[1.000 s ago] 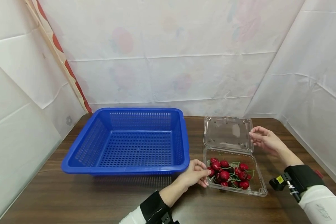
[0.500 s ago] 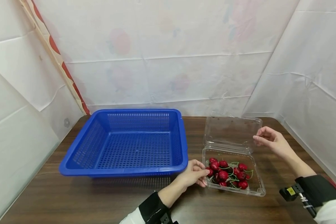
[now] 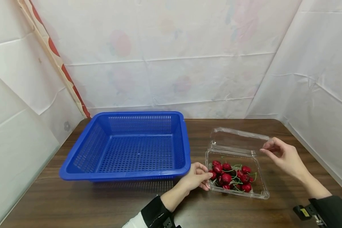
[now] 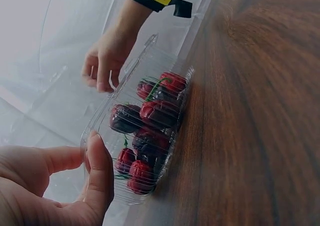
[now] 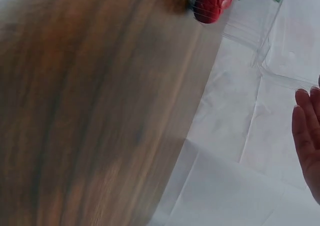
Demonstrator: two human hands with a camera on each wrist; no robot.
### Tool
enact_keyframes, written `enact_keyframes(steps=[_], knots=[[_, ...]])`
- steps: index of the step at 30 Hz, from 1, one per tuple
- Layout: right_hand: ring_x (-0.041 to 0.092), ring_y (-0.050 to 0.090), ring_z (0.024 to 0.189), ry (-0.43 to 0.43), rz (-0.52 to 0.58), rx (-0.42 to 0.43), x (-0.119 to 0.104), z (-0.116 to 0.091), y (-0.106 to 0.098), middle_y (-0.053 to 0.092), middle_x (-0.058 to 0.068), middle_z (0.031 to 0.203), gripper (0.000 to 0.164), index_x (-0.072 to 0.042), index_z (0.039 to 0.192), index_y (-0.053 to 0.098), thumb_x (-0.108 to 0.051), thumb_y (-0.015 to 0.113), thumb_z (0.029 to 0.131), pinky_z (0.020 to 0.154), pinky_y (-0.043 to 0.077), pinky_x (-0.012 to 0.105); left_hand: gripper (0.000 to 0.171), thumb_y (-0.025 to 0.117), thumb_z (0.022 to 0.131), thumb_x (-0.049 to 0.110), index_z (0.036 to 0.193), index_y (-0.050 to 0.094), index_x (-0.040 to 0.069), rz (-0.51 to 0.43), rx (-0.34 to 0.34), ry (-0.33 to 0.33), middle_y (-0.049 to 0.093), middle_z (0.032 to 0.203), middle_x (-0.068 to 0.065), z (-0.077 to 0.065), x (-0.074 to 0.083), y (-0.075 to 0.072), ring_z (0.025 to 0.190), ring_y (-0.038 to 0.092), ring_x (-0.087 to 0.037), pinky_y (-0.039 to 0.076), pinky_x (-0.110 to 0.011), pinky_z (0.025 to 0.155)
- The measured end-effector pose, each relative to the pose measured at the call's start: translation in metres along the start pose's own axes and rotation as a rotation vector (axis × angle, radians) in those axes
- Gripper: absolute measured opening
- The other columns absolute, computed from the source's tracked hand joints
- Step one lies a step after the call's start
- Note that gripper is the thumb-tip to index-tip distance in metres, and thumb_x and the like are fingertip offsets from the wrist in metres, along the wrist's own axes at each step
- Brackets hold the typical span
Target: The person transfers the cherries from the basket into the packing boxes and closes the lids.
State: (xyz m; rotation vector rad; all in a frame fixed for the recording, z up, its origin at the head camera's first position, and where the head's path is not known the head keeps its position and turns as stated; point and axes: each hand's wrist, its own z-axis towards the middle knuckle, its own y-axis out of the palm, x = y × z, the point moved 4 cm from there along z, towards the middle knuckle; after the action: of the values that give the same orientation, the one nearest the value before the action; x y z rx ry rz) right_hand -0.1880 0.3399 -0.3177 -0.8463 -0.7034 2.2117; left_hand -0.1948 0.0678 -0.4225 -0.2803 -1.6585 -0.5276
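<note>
A clear plastic clamshell box (image 3: 256, 195) stands at the right of the table in the head view, holding several red cherries (image 3: 226, 178) with green stems. My left hand (image 3: 194, 178) pinches the box's left rim between thumb and fingers, which the left wrist view shows close up, the thumb and finger (image 4: 100, 171) on the plastic wall. The hinged lid (image 3: 239, 139) tilts up from the back edge. At its right end my right hand (image 3: 285, 156) pinches the lid's edge. The right wrist view catches only part of that hand (image 5: 310, 141) and one corner of the box.
A large blue perforated basket (image 3: 125, 174) sits just left of my left hand, its right side close to the box. The brown wooden table (image 3: 102, 205) is bounded by white hanging sheets (image 3: 159, 79) at the back and both sides.
The lid has swung up from lying back behind the box to a raised tilt. My right hand has moved with it, rightward and toward me; the left hand keeps its hold.
</note>
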Motion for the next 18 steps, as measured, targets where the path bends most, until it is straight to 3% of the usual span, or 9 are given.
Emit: enact_keyframes(steps=[5,8,11,14,18], knots=[[-0.006,0.054,0.073,-0.146,-0.04,0.02,-0.008,-0.008,-0.002,0.06,-0.003,0.072,0.021,-0.012,0.073,0.052,-0.006,0.072,0.072,0.063,0.042,0.008,0.022,0.062,0.079,0.011,0.09,0.045,0.003,0.003,-0.001,0.007,0.053,0.057,-0.002,0.0,0.001,0.0,0.045,0.054,-0.01,0.048,-0.025,0.045],[-0.006,0.052,0.073,-0.205,-0.074,0.011,-0.011,-0.013,-0.002,0.059,-0.007,0.074,0.02,-0.013,0.074,0.052,-0.029,0.06,0.084,0.063,0.042,0.009,0.022,0.062,0.079,0.01,0.09,0.044,0.004,0.005,0.002,0.001,0.052,0.056,-0.001,-0.003,0.004,0.001,0.044,0.054,-0.009,0.047,-0.024,0.043],[-0.008,0.049,0.074,-0.239,-0.109,-0.003,-0.015,-0.019,-0.001,0.057,-0.007,0.078,0.034,-0.012,0.078,0.054,-0.043,0.044,0.089,0.062,0.041,0.008,0.02,0.06,0.08,0.008,0.089,0.043,0.004,0.05,0.02,0.0,0.05,0.055,-0.001,-0.009,0.013,0.004,0.042,0.051,-0.008,0.045,-0.022,0.04],[-0.008,0.049,0.076,-0.264,-0.123,-0.013,-0.017,-0.024,0.0,0.057,-0.006,0.082,0.04,-0.01,0.08,0.055,-0.045,0.037,0.09,0.064,0.04,0.008,0.018,0.058,0.083,0.009,0.09,0.043,0.003,0.192,0.05,0.017,0.049,0.055,-0.001,-0.017,0.026,0.007,0.041,0.049,-0.008,0.046,-0.025,0.039],[-0.005,0.051,0.078,-0.297,-0.095,-0.029,-0.017,-0.028,0.001,0.058,-0.006,0.084,0.037,-0.013,0.078,0.055,-0.043,0.036,0.09,0.068,0.04,0.008,0.02,0.057,0.086,0.015,0.095,0.047,0.0,0.485,0.089,0.08,0.048,0.054,0.001,-0.025,0.038,0.011,0.039,0.047,-0.007,0.043,-0.024,0.038]])
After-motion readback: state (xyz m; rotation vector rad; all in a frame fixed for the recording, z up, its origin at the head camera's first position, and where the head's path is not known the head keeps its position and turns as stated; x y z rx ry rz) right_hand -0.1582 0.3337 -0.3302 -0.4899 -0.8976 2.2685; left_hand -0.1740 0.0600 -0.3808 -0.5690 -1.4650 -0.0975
